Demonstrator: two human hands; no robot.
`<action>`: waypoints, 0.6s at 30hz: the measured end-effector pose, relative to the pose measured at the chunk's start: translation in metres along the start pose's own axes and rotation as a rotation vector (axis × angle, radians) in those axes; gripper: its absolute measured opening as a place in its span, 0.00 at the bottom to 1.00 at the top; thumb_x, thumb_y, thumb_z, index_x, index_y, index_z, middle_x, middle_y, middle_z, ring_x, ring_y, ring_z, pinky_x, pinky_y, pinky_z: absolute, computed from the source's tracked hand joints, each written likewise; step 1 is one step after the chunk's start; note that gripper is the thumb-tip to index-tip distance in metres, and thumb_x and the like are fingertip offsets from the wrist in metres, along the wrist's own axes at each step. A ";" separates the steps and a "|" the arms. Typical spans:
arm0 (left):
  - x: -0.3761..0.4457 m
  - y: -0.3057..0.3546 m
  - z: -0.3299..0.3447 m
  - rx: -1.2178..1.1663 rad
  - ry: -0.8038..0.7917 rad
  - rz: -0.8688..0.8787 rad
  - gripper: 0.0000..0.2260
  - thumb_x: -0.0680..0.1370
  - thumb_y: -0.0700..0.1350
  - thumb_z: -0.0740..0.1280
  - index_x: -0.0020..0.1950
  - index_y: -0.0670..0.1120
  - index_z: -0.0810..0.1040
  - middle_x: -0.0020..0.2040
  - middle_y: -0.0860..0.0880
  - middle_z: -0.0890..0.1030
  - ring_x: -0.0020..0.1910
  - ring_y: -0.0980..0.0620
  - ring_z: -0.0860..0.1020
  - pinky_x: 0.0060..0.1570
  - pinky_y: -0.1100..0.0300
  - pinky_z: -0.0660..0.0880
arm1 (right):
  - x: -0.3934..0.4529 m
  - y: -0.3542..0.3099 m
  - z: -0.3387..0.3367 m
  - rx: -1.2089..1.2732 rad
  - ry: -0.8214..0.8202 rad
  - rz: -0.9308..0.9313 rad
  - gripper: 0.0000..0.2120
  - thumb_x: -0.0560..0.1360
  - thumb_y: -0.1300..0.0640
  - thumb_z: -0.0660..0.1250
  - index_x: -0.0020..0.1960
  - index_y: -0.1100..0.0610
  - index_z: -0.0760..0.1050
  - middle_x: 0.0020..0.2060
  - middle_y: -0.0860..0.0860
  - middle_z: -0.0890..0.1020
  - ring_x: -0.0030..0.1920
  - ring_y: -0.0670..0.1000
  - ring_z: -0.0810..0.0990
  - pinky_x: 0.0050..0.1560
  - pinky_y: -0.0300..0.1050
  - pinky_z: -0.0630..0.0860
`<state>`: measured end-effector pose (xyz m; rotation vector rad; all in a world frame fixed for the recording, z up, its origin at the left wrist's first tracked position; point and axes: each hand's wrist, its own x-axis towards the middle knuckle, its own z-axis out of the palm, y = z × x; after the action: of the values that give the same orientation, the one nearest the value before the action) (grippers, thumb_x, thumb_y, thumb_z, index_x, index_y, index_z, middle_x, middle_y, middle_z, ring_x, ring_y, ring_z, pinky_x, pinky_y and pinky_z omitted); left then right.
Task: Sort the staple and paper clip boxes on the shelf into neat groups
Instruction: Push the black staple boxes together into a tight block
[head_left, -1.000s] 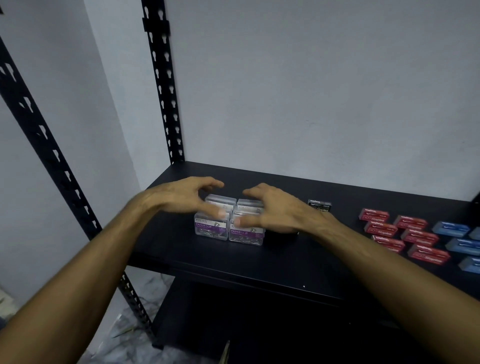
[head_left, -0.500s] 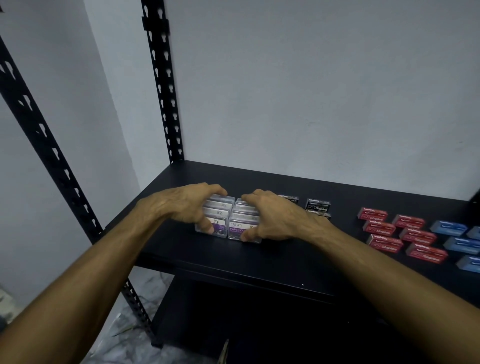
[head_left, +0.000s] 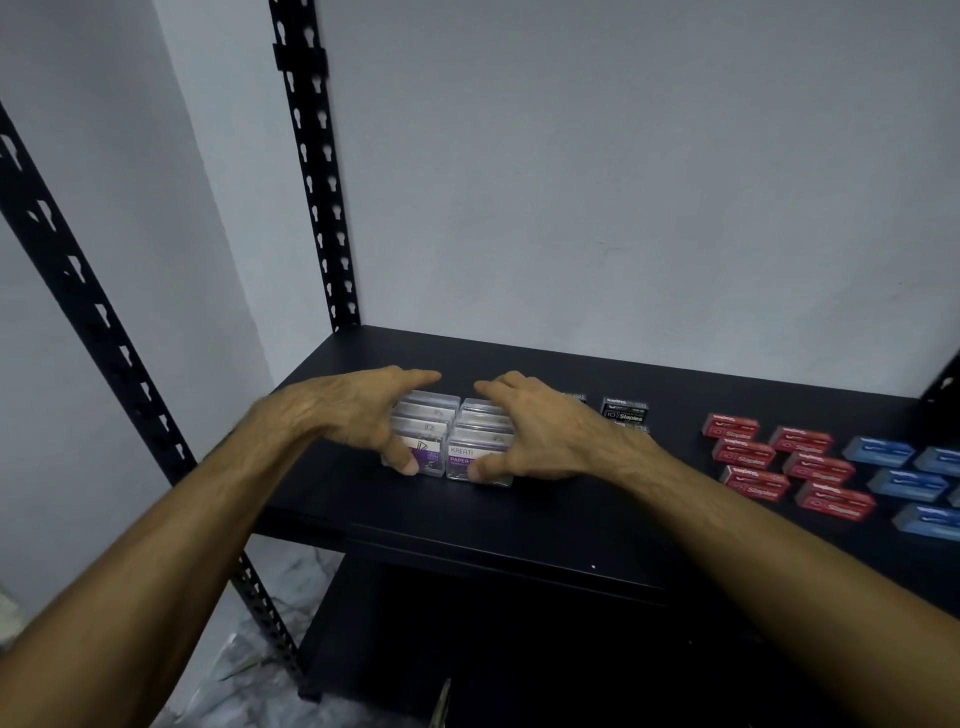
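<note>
- Left hand (head_left: 358, 415) and right hand (head_left: 540, 431), a second ago hovering with fingers spread, now clamp the outer sides of the clear plastic paper clip boxes (head_left: 452, 441) on the black shelf (head_left: 519, 530), left of centre; block looks squared (judgement).
- Clips visible inside boxes.
- Right: black staple boxes (head_left: 625, 410), red staple boxes (head_left: 779, 462), blue staple boxes (head_left: 904, 483), grouped, closed.

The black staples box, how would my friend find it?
Look along the black shelf, between the clear paper clip boxes under both hands and the red boxes. The black staples box sits near the wall, the only dark one with white writing.
</note>
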<state>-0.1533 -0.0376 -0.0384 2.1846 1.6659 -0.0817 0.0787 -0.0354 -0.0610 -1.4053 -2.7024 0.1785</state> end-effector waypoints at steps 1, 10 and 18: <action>-0.003 0.002 -0.004 0.008 -0.001 -0.001 0.54 0.64 0.55 0.81 0.80 0.57 0.49 0.76 0.51 0.62 0.72 0.48 0.65 0.70 0.51 0.66 | -0.003 0.001 -0.004 0.005 0.011 0.005 0.48 0.68 0.31 0.69 0.79 0.52 0.55 0.75 0.50 0.63 0.71 0.52 0.66 0.65 0.55 0.70; -0.016 0.047 -0.030 -0.076 0.211 0.115 0.43 0.66 0.69 0.70 0.77 0.61 0.59 0.74 0.53 0.68 0.68 0.51 0.71 0.67 0.53 0.68 | -0.038 0.039 -0.044 0.127 0.180 0.131 0.27 0.78 0.37 0.59 0.71 0.51 0.70 0.65 0.50 0.74 0.62 0.50 0.73 0.63 0.53 0.72; 0.026 0.115 0.008 -0.102 0.337 0.338 0.13 0.76 0.50 0.72 0.60 0.51 0.81 0.52 0.54 0.83 0.50 0.58 0.80 0.53 0.60 0.77 | -0.074 0.068 -0.046 0.026 0.203 0.204 0.15 0.77 0.49 0.65 0.62 0.51 0.78 0.57 0.49 0.80 0.56 0.51 0.79 0.55 0.48 0.76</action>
<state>-0.0366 -0.0410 -0.0219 2.4653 1.3928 0.4763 0.1824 -0.0548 -0.0276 -1.5954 -2.3869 0.0793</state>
